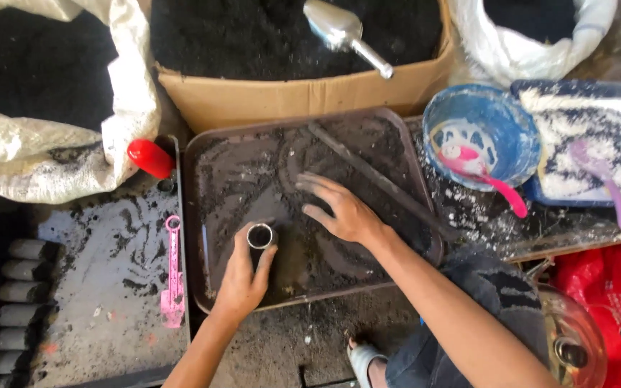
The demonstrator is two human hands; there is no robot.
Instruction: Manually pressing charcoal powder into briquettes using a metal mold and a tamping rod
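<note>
While your left hand [242, 276] grips the small tube [260, 236] upright near the tray's [199, 154] front edge, your right hand's [343, 208] fingers [310, 183] spread wide, flat on the dark powder [253, 172].

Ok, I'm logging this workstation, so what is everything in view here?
Brown plastic tray: one, centre, dusted with black powder.
Small grey tube: one, upright on tray.
Dark rod: one, diagonal across tray.
Cardboard box of black powder: one, top centre.
Silver metal scoop: one, in box.
White woven sacks: two, top corners.
Red cap: one, left of tray.
Pink plastic tool: one, left.
Blue bowl: one, right, with pink spoon.
Purple spoon: one, far right.
Filled dark tubes: several, left edge.
Left hand: grips tube.
Right hand: flat on powder.
</note>
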